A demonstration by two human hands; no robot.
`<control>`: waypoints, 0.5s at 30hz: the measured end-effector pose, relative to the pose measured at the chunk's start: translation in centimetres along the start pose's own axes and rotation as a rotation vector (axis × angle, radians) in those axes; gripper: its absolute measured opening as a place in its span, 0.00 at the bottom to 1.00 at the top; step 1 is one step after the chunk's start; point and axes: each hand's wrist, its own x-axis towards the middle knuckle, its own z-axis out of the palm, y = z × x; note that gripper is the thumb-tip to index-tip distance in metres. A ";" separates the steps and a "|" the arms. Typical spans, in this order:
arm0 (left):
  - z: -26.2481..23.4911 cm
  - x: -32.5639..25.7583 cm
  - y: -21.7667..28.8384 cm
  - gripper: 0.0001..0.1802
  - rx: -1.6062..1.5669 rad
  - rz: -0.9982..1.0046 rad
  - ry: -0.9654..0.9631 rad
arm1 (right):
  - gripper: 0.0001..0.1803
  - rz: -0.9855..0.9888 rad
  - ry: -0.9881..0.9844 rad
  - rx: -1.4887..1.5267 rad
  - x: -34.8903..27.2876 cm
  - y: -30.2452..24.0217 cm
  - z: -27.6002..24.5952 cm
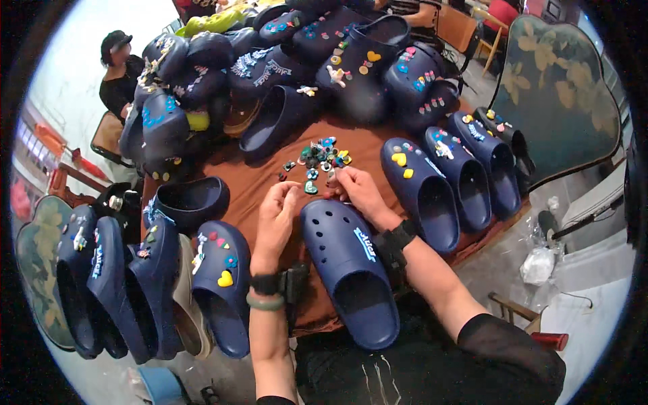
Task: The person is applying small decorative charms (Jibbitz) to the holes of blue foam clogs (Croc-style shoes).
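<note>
A navy clog [341, 246] lies toe-away in front of me, at the edge of the cloth-covered table. It has round holes and a white-and-blue letter charm on its upper. My right hand [364, 196], just past the clog's toe, pinches a small shoe charm [331, 177] between thumb and fingertips. To the left of the toe, my left hand [275, 217] is raised with its fingers curled together; whatever they may hold is hidden. Just beyond both hands lies a pile of small colourful shoe charms [322, 154], a few of them loose toward me.
Decorated navy clogs stand in a row at left [221, 287] and another at right [422, 192]. A high heap of clogs [270, 74] fills the far side of the brown cloth [260, 185]. Patterned chair backs [557, 94] flank the table. A person [120, 74] is at far left.
</note>
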 end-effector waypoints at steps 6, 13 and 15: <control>2.6 -2.6 12.1 0.41 0.514 0.470 -0.734 | 0.18 -0.094 -0.017 -0.057 0.4 1.8 -0.8; 3.9 -3.6 9.0 0.36 0.485 0.313 -0.881 | 0.18 -0.053 0.032 0.070 -0.4 1.1 -0.7; 3.8 -3.7 8.8 0.35 0.425 0.310 -0.816 | 0.18 -0.037 0.047 0.122 -0.4 1.1 -0.5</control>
